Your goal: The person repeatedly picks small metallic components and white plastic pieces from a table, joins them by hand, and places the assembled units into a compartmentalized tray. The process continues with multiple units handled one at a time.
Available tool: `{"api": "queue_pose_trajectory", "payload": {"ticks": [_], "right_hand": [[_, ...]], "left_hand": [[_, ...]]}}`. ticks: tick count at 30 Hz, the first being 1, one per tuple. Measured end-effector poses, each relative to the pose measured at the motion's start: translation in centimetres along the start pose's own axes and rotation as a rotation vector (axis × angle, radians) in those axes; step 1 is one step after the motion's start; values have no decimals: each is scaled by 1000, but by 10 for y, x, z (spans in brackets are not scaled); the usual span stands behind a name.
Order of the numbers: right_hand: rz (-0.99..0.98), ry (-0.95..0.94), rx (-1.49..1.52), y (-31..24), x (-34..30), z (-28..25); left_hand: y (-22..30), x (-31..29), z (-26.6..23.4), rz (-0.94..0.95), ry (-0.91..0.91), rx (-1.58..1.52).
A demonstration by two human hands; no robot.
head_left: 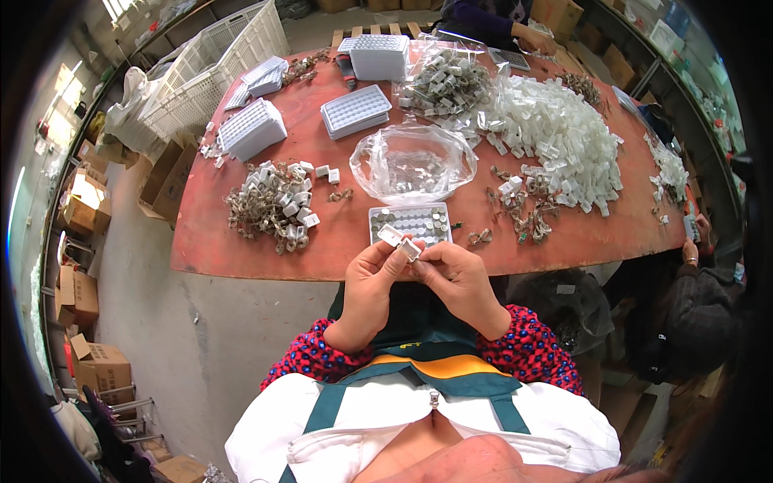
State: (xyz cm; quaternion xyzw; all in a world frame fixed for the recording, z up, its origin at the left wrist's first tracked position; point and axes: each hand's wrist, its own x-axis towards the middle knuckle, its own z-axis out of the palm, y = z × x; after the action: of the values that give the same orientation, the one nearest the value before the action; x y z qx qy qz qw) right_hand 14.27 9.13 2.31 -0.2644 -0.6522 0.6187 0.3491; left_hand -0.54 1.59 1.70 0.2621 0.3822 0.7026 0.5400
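Near the table's front edge, both hands meet on a small white plastic case (392,235) with its lid flipped up. My left hand (364,296) pinches it between thumb and fingers. My right hand (465,288) closes its fingertips on the lower part from the other side; anything else between those fingers is hidden. Just beyond the hands lies a white tray (412,212) with small round silvery discs in its hollows. Behind that, an opened clear plastic bag (372,167) holds more such discs.
Left lies a heap of white cases with brown cords (270,205); white tray stacks (254,130) stand behind. A large pile of white plastic pieces (555,133) covers the right, beside a filled clear bag (451,84). Two other people work at the far side (535,39) and right (691,251).
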Motion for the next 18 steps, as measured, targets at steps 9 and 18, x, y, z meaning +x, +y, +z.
{"api": "queue_pose_trajectory", "payload": {"ticks": [9,18], "right_hand": [[-491,108,-941,0,61,-49],[-559,-167,-1123,6,72,-45]], "left_hand": [[8,9,-21,-113,72,-178],[8,10,-22,-194,147,-137]]}}
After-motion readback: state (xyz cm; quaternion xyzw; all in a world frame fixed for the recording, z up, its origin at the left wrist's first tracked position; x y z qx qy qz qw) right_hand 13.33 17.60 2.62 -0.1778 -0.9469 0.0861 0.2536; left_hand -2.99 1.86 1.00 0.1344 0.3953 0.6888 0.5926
